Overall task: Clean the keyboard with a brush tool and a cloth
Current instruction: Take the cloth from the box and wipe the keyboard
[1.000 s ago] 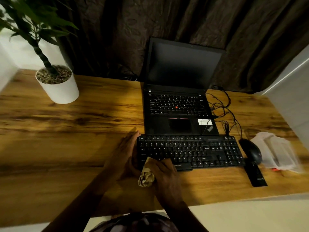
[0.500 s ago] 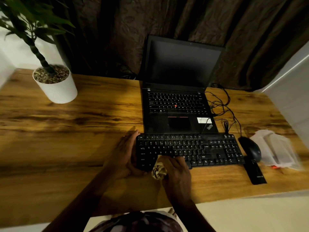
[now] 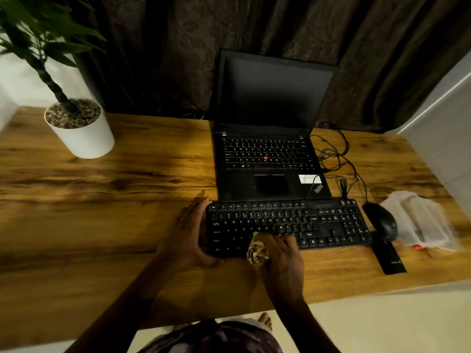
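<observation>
Head view: right hand (image 3: 283, 258) grips crumpled cloth (image 3: 257, 252) on black keyboard (image 3: 318, 225); left hand (image 3: 188, 235), straight-fingered, braces edge.

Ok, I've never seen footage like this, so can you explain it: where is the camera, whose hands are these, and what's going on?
No machine here: a person works with bare hands, and the camera sits on their head, looking down over a wooden desk. The left hand rests against the left end of a black keyboard, seemingly steadying it. The right hand holds a crumpled cloth on the keys. Behind stands an open laptop, screen dark, with cables beside it. To the right lie a mouse, a flat black object I cannot identify, and a clear plastic pack. A potted plant stands far left.
</observation>
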